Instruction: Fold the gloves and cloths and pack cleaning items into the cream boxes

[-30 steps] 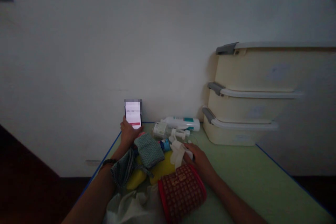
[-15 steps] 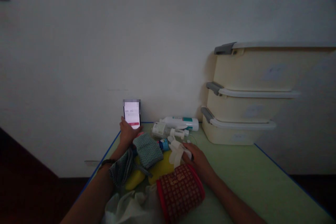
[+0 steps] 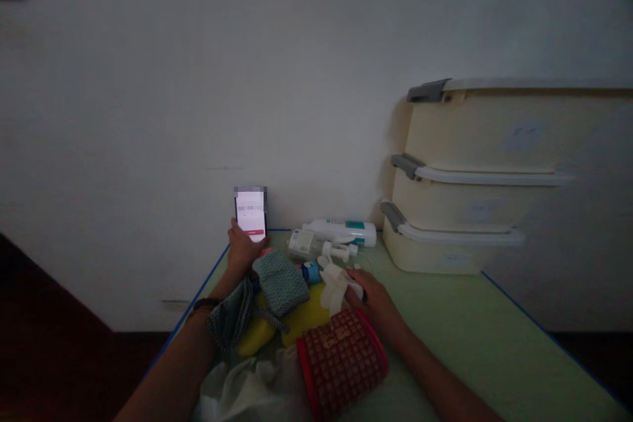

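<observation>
At the table's far left, my left hand holds a phone upright near the wall, its lit screen showing timer digits. My right hand is closed about a small white object, whose kind is hard to make out. Pale strips lie against that object. Just below the right hand is a red patterned pouch with red edging. Between my arms are a grey-green knitted cloth, a darker striped cloth and yellow cloth-like items.
A white bottle and a clear pump bottle lie near the wall. A blue-labelled item rests beside the knitted cloth. Three cream lidded boxes are stacked at right. A whitish bag lies at the green table's front.
The whole view has shifted slightly, with things appearing a little further right. Both hands keep the same hold and place among the things.
</observation>
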`<state>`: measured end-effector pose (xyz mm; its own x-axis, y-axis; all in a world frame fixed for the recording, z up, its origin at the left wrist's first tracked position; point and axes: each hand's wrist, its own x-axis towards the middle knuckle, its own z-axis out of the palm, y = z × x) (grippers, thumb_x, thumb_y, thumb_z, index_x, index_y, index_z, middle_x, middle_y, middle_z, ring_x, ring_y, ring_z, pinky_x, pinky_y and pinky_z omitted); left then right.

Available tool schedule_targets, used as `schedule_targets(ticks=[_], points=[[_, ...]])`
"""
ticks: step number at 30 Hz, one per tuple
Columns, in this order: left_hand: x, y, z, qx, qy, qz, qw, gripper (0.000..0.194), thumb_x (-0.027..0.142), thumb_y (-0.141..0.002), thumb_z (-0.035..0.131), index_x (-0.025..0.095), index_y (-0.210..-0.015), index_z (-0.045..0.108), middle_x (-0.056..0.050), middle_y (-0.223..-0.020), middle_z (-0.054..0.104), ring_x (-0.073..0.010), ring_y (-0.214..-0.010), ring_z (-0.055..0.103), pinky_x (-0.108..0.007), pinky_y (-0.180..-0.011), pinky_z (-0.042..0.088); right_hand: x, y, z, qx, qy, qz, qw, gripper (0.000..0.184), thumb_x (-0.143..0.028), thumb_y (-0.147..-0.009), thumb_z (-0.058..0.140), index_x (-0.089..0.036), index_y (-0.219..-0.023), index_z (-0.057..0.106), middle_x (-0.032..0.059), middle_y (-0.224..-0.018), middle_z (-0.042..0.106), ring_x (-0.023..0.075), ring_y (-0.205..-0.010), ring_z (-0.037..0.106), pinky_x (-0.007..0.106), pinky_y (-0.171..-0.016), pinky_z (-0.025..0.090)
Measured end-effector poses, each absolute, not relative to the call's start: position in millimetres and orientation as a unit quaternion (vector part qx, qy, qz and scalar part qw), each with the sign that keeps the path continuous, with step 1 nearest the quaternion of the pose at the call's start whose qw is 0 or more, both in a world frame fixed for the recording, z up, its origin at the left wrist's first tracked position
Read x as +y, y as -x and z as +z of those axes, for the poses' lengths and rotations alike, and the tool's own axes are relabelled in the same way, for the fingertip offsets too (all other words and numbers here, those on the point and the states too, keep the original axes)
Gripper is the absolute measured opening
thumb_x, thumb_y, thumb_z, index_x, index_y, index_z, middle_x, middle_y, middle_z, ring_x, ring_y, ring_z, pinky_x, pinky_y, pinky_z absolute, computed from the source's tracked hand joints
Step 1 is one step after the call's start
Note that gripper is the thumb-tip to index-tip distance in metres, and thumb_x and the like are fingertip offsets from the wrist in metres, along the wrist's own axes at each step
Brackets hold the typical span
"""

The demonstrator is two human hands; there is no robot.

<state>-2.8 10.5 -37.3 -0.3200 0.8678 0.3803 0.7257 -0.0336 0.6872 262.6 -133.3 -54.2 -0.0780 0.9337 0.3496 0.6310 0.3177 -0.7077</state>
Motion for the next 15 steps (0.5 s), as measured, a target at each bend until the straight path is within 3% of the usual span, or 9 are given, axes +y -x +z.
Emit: schedule_targets(ticks=[3, 6, 8, 11, 13, 15], points=[[7, 1, -22, 0.684, -0.579, 0.441, 0.043, 0.1, 0.033, -0.062, 0.07, -0.001, -0.135, 0.011, -0.029, -0.133, 0.029, -0.0429, -0.129, 0.022, -0.056, -0.103, 0.021, -133, -263, -54, -0.709, 0.55, 0.195, 0.395, 0.035, -0.032, -0.082, 0.047, -0.015, -0.109, 0.062, 0.012, -0.109, 0.065, 0.0246, -0.101, 0.058, 0.039, -0.089, 0.043], [1, -6, 6, 0.652, -0.617, 0.44, 0.014, 0.078, 0.031, -0.075, 0.058, -0.002, -0.132, 0.017, -0.029, -0.136, 0.023, -0.0379, -0.132, 0.016, -0.054, -0.106, 0.015, -133, -263, -54, -0.706, 0.551, 0.197, 0.398, 0.036, -0.032, -0.082, 0.047, -0.013, -0.108, 0.062, 0.0138, -0.11, 0.064, 0.0253, -0.101, 0.058, 0.04, -0.09, 0.043], [-8, -14, 25, 0.604, -0.683, 0.409, 0.03, 0.059, 0.028, -0.079, 0.052, 0.003, -0.127, 0.03, -0.023, -0.132, 0.035, -0.0307, -0.128, 0.029, -0.046, -0.106, 0.023, -133, -263, -54, -0.704, 0.551, 0.198, 0.402, 0.035, -0.032, -0.082, 0.047, -0.014, -0.108, 0.062, 0.0135, -0.109, 0.064, 0.0258, -0.102, 0.057, 0.042, -0.092, 0.041], [-30, -34, 38, 0.5, -0.803, 0.309, 0.099, 0.038, 0.031, -0.079, 0.054, 0.017, -0.114, 0.051, -0.009, -0.111, 0.058, -0.0213, -0.105, 0.055, -0.035, -0.093, 0.042, -133, -263, -55, -0.704, 0.547, 0.2, 0.407, 0.035, -0.032, -0.082, 0.047, -0.014, -0.108, 0.062, 0.0127, -0.109, 0.065, 0.0255, -0.102, 0.057, 0.042, -0.092, 0.041], [-48, -48, 33, 0.439, -0.855, 0.241, 0.133, 0.037, 0.037, -0.073, 0.062, 0.024, -0.108, 0.058, -0.004, -0.11, 0.062, -0.0199, -0.103, 0.057, -0.031, -0.091, 0.044, -133, -263, -55, -0.704, 0.543, 0.202, 0.411, 0.035, -0.032, -0.081, 0.047, -0.014, -0.108, 0.062, 0.0123, -0.109, 0.065, 0.0248, -0.101, 0.057, 0.041, -0.091, 0.042], [-62, -59, 23, 0.41, -0.878, 0.203, 0.139, 0.049, 0.041, -0.063, 0.071, 0.026, -0.108, 0.06, -0.006, -0.122, 0.056, -0.0264, -0.118, 0.048, -0.038, -0.099, 0.038, -133, -263, -56, -0.703, 0.54, 0.204, 0.415, 0.035, -0.031, -0.081, 0.048, -0.015, -0.108, 0.062, 0.0121, -0.108, 0.065, 0.0246, -0.1, 0.058, 0.041, -0.09, 0.043]])
